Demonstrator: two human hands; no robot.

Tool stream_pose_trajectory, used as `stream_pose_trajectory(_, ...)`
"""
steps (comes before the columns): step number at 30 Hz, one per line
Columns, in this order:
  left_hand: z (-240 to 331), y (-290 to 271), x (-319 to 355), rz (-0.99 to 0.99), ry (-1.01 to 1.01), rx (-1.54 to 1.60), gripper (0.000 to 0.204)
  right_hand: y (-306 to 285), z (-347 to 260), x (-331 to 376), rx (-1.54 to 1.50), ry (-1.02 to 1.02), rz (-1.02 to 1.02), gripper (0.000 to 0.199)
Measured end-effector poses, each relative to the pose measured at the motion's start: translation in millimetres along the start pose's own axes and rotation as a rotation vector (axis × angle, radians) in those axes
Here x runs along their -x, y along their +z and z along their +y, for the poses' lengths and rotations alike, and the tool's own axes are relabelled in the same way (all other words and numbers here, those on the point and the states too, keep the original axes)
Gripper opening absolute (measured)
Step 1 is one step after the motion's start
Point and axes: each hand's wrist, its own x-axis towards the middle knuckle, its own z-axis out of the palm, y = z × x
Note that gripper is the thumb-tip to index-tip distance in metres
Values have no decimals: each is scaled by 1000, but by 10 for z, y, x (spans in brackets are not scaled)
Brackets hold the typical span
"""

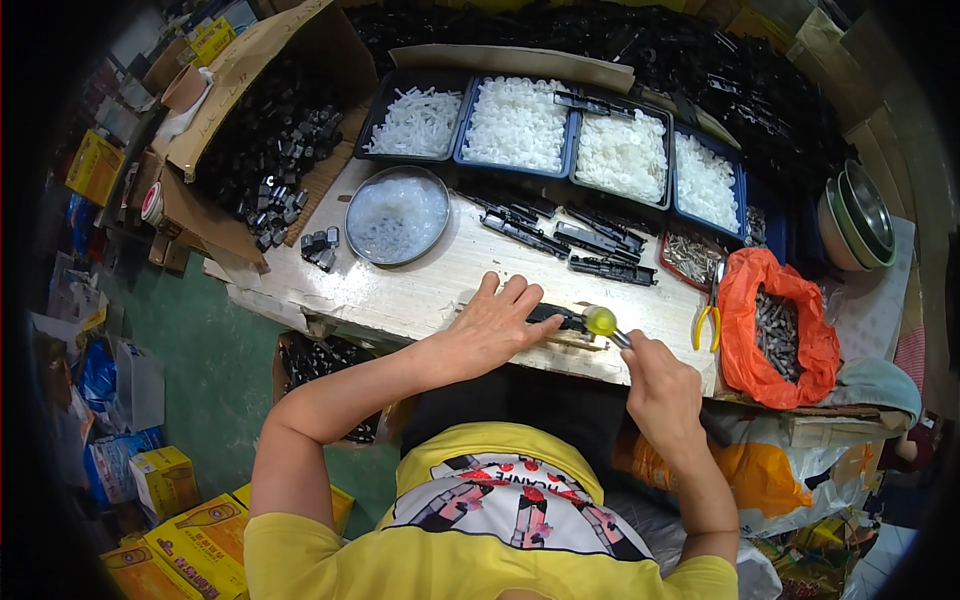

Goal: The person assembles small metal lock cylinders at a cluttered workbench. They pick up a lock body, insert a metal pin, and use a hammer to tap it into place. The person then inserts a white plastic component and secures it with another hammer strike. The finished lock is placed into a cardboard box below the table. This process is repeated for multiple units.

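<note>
My right hand (664,388), closed round a handle, holds a small mallet with a translucent yellow-green head (600,321). That head is over the right end of a long black part (571,319) near the front edge of the table. My left hand (492,324) steadies this part with its thumb and spread fingers, covering much of it. Several similar black parts (600,240) lie in a loose group just beyond. To their left stands a round metal tray (441,229) of small translucent pieces.
Blue trays (572,165) of white plastic pieces line the back. At left, a cardboard box (262,82) spills dark blocks (272,215). Yellow-handled pliers (707,328), a red tray of small metal pieces (690,257), an orange bag (740,290) and stacked bowls (828,228) stand right.
</note>
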Motion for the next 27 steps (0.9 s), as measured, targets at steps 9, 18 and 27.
stream_pose_trajectory(9, 13, 11, -32, 26, 17, -30, 41, 128, 74, -3, 122, 53, -225, 15)
stream_pose_trajectory(18, -21, 38, -59, 44, -3, 90, 43, 223, 63, 41, 216, 27, -149, 13)
stream_pose_trajectory(27, -106, 81, -64, 181, -267, 503, 51, 99, 83, -99, -38, 33, -96, 14)
